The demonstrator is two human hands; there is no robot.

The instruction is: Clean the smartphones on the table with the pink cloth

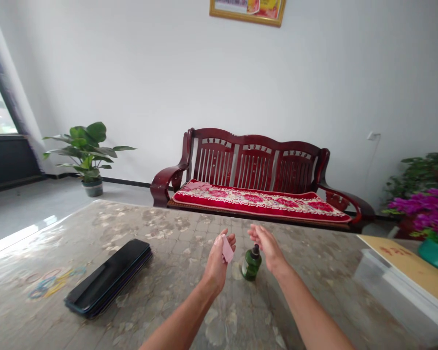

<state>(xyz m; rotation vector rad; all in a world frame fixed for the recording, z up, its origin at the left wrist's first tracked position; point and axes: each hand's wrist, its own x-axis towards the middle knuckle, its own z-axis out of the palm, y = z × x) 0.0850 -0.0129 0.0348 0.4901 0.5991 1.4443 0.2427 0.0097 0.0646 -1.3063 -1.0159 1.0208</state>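
Left hand (218, 260): pinches small pink paper slip (227, 250); light, floppy, best held by its edge.
Right hand (267, 247): released, hovering over dark green pump bottle (251, 263).
Desk (160, 228): glossy, patterned.

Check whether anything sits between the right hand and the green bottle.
Nothing visible does. The right hand hovers open just right of the green bottle, with only bare table between them. The left hand, holding a pink card, is on the bottle's other side.
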